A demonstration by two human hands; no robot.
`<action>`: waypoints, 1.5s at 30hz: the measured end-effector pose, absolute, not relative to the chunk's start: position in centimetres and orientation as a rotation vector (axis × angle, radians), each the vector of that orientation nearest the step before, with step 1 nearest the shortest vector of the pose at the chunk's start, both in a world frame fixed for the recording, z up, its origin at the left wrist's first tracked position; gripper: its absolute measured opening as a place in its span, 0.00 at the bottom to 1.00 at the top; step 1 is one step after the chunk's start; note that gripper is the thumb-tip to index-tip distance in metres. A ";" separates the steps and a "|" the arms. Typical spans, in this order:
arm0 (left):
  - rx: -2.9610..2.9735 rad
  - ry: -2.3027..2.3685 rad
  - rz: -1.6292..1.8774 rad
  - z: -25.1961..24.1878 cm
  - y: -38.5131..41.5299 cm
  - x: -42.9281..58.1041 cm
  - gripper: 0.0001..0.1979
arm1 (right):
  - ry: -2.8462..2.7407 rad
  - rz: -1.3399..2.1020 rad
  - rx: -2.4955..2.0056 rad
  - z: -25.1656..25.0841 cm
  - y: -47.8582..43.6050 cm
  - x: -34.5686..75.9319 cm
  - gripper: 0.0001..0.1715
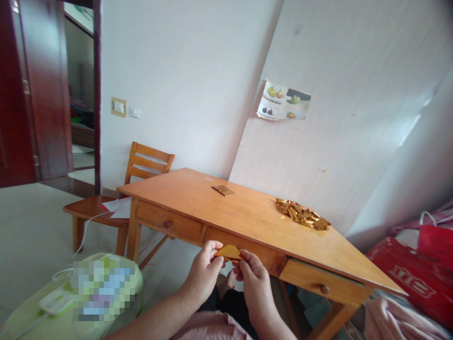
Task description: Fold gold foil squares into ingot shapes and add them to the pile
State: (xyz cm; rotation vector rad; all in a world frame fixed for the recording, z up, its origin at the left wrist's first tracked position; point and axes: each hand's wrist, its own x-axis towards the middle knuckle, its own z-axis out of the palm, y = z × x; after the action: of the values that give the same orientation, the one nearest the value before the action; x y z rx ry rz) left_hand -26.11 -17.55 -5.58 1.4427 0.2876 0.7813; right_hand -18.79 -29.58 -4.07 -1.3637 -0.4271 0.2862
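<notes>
Between my two hands is a small folded piece of golden paper [229,252], held in front of the table's near edge. My left hand [208,267] pinches its left end with thumb and fingers. At the other end, the thumb and fingers of my right hand [252,269] grip the paper. On the wooden table [184,193] lies a flat stack of golden sheets [223,190]. A heap of shiny folded gold paper pieces [302,215] rests toward the table's right end.
A wooden chair [150,160] with papers on its seat stands left of the table. At lower left is a pale green stool [31,314] bearing a white power strip and cables. A red bag [414,274] sits at right. One table drawer [323,283] is slightly pulled out.
</notes>
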 end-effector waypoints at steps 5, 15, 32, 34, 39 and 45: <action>1.349 0.308 0.712 -5.2 -17.6 -26.2 0.16 | -0.494 0.210 -1.406 -4.2 -29.5 -18.6 0.23; 1.371 0.315 0.677 -4.8 -17.3 -26.3 0.21 | -0.575 0.131 -1.529 -4.3 -29.8 -18.4 0.21; 1.319 0.366 0.647 -5.2 -17.3 -26.2 0.23 | -0.639 0.089 -1.618 -5.0 -30.1 -18.3 0.23; 1.316 0.360 0.645 -5.3 -17.3 -26.2 0.23 | -0.652 0.094 -1.626 -5.1 -30.1 -18.2 0.23; 1.310 0.339 0.622 -5.4 -17.3 -26.1 0.21 | -0.645 0.102 -1.619 -5.0 -30.2 -18.3 0.24; 1.271 0.355 0.599 -5.2 -17.2 -26.2 0.19 | -0.645 0.121 -1.611 -4.7 -30.2 -18.4 0.23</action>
State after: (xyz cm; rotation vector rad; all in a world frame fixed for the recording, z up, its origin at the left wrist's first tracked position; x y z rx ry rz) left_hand -26.22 -17.21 -5.22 1.2707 0.3545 0.5991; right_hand -18.43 -30.18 -4.74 -1.6107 -0.6449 0.1213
